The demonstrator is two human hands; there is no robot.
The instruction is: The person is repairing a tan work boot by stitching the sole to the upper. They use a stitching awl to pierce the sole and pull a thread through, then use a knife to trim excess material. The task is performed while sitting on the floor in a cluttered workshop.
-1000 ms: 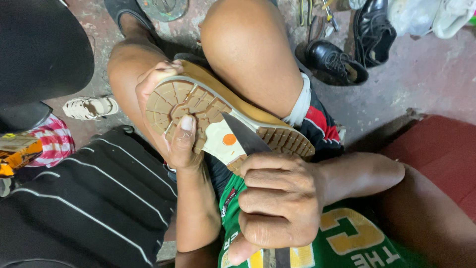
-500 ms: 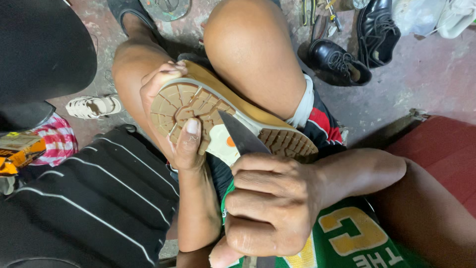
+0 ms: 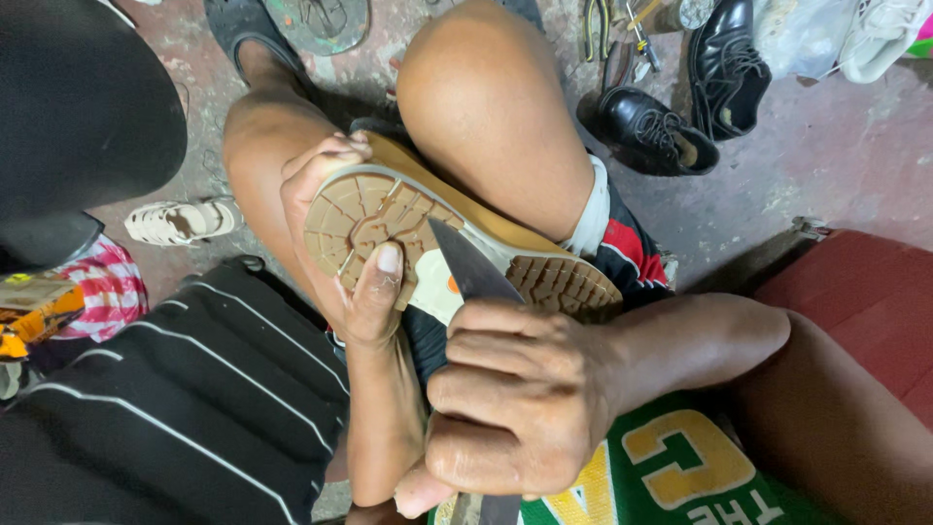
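Observation:
A tan shoe lies sole-up between my knees, its brown lugged sole facing me. My left hand wraps around the toe end, thumb pressed on the sole. My right hand is clenched around the handle of a knife. The dark pointed blade rests its tip on the sole's pale middle section, near an orange dot. The handle is mostly hidden inside my fist.
A pair of black leather shoes sits on the concrete floor at upper right, with pliers and white sneakers nearby. A white sandal lies at left beside a black striped bag. A red seat edge is at right.
The knife blade has slid up along the sole toward its middle, and my right hand has shifted slightly with it. My left hand keeps its grip on the toe.

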